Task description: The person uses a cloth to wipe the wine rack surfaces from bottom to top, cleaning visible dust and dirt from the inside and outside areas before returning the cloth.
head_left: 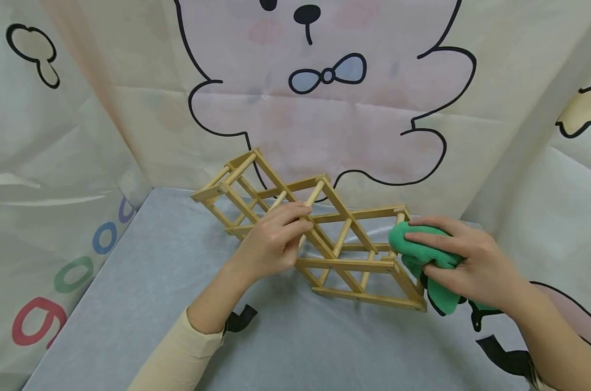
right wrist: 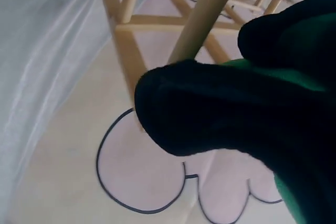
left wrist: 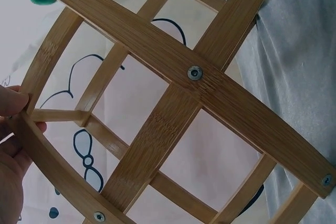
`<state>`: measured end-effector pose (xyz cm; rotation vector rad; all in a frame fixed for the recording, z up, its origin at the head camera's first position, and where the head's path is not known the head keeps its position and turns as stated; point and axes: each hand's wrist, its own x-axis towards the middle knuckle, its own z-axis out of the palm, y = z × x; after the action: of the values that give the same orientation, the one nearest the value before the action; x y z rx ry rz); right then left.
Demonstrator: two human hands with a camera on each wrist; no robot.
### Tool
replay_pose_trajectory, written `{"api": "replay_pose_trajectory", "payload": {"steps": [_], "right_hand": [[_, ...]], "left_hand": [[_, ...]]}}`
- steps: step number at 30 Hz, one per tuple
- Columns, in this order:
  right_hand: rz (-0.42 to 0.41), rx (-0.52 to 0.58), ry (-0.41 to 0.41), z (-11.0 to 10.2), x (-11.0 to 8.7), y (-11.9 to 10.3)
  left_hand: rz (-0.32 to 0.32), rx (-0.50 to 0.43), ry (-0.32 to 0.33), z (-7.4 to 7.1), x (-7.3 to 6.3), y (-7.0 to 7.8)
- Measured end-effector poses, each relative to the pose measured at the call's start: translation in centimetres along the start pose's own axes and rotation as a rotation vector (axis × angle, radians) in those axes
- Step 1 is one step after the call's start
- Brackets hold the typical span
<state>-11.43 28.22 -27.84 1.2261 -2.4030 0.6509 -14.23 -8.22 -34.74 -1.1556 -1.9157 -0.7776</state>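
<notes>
A light wooden lattice rack (head_left: 354,265) with round crossbars stands stretched out on the grey-blue cloth-covered table. My left hand (head_left: 276,239) grips it at the middle, thumb and fingers around a joint of the slats. In the left wrist view, metal screw heads dot the flat slats of the rack (left wrist: 157,135), and the left hand (left wrist: 10,166) shows at the edge. My right hand (head_left: 476,260) holds a bunched green cloth (head_left: 417,239) against the rack's right end. Dark folds of the cloth (right wrist: 210,108) fill much of the right wrist view, partly hiding the rack (right wrist: 202,17).
Behind the table (head_left: 285,347) hangs a pale curtain (head_left: 373,146) printed with a cartoon animal and a bow tie. More printed sheeting (head_left: 46,217) closes off the left and right sides. Dark straps (head_left: 241,319) hang at both wrists.
</notes>
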Motion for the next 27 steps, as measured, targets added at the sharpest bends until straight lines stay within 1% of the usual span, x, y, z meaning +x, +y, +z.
{"api": "replay_pose_trajectory", "payload": {"steps": [4, 7, 9, 13, 20, 23, 27], "right_hand": [[-0.083, -0.031, -0.016, 0.0, -0.4, -1.0], [-0.112, -0.060, -0.024, -0.1, -0.5, -1.5], [-0.116, -0.077, -0.028, -0.1, -0.8, -1.7], [-0.114, -0.089, -0.031, 0.0, -1.9, -1.5], [-0.094, -0.133, -0.036, 0.5, -5.1, -1.3], [-0.064, -0.151, -0.045, 0.6, -6.3, -1.3], [-0.013, -0.148, -0.057, 0.7, -7.6, -1.2]], "left_hand": [[-0.004, -0.002, 0.002, 0.0, 0.0, 0.0], [-0.012, 0.005, 0.001, 0.0, -0.1, 0.0], [-0.016, 0.009, -0.001, -0.1, -0.1, 0.1], [-0.014, 0.004, -0.002, -0.1, -0.1, 0.1], [-0.006, -0.003, 0.006, 0.0, -0.1, 0.1], [-0.005, -0.001, 0.009, 0.1, 0.0, 0.1], [-0.006, -0.003, 0.007, 0.1, 0.0, 0.1]]}}
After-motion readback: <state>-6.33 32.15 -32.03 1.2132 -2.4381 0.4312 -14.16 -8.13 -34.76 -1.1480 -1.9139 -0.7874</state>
